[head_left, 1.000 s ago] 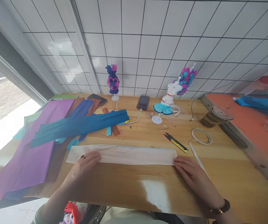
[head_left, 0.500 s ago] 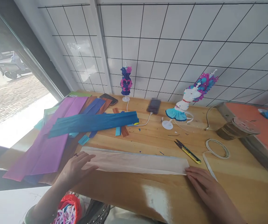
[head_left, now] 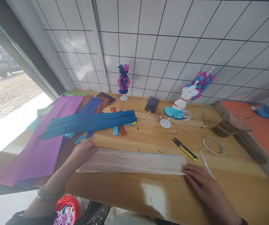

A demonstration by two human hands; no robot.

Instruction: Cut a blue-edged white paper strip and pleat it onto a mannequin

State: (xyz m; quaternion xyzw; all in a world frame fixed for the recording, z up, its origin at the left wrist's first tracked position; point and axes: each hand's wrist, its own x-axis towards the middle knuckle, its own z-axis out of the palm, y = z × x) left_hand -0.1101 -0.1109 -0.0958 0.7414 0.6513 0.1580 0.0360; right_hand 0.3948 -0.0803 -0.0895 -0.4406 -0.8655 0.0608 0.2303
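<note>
A long folded strip of white crepe paper [head_left: 134, 162] lies flat along the wooden table [head_left: 148, 190] in front of me. My left hand [head_left: 81, 151] rests on its left end, fingers curled over the upper corner. At the strip's right end my right hand [head_left: 200, 181] lies flat, its fingertips pressing the edge down. A folded blue crepe strip [head_left: 87, 122] stretches across the table behind the white one.
Purple, brown and blue paper sheets [head_left: 38, 147] are piled at the left. Yellow-handled snips [head_left: 185, 149], a tape roll [head_left: 213, 145], a phone [head_left: 105, 97], two small dressed mannequins [head_left: 123, 82] [head_left: 186, 97], a capped cup [head_left: 233, 125] and an orange surface [head_left: 263, 131] lie farther back and right.
My left hand slid from the strip's near left edge up to its upper left corner. My right hand stays at the right end. The camera swung a little left.
</note>
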